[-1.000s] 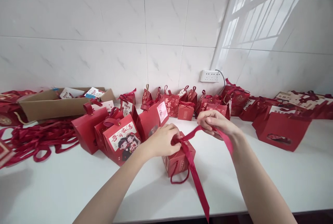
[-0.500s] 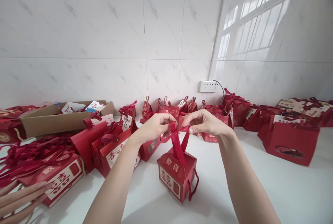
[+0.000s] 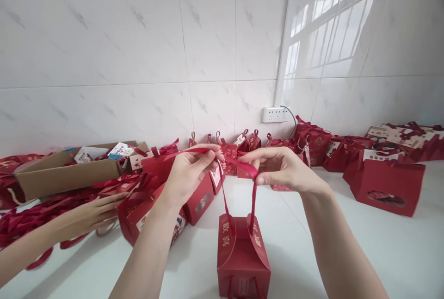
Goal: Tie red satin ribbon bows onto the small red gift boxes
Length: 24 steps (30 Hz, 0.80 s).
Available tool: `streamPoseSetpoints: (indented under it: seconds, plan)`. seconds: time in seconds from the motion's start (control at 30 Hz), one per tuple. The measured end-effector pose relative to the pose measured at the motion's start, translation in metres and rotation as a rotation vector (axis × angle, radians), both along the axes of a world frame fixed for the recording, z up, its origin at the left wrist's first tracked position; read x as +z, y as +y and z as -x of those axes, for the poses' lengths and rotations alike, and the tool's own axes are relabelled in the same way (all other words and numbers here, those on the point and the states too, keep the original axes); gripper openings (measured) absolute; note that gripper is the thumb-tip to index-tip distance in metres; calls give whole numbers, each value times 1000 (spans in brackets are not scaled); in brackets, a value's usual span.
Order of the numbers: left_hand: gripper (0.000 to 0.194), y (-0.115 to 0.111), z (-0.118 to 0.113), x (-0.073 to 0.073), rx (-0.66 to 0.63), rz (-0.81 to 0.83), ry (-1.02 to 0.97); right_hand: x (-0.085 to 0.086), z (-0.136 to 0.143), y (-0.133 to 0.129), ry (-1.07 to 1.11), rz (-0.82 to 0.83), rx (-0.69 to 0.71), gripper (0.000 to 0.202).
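A small red gift box (image 3: 243, 273) with gold characters and curved top flaps stands on the white table below my hands. From its top, both ends of a red ribbon (image 3: 247, 167) rise to my fingers and cross between them. Fingers of my left hand (image 3: 192, 167) are closed on one end, which trails left over the hand. Pinched between thumb and fingers of my right hand (image 3: 284, 167) is the other end. A thin cord handle (image 3: 257, 286) shows on the box's near side.
A co-worker's hand (image 3: 99, 213) reaches in from the left, over red boxes and a heap of red ribbons (image 3: 26, 222). Behind lies an open cardboard box (image 3: 65, 174) with cards. More red gift boxes line the wall; a large one (image 3: 385, 185) stands right. A power strip (image 3: 276, 114) is on the wall.
The gift box has turned, so its curved flaps now face me instead of its white label. The crossed ribbon has spread wider. The co-worker's hand has moved right, and the labelled box beside it has shifted.
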<state>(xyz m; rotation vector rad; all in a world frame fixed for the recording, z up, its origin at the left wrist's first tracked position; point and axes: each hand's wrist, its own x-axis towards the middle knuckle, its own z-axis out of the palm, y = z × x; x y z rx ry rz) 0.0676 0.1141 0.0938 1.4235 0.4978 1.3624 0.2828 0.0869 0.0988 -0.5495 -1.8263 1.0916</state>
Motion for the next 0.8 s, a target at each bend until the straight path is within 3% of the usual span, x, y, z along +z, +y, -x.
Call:
streamPoseSetpoints:
  seconds: [0.13, 0.37, 0.57, 0.8]
  plan:
    - [25, -5, -4, 1, -19, 22, 79, 2, 9, -5, 33, -10, -125, 48]
    - [24, -4, -4, -4, 201, -6, 93, 2, 10, -6, 183, -3, -191, 45]
    - [22, -5, -14, -11, 183, 6, 119, -1, 17, -6, 268, -26, -260, 24]
    - [22, -23, -22, -5, 104, 21, 154, -3, 28, -5, 408, -6, -296, 12]
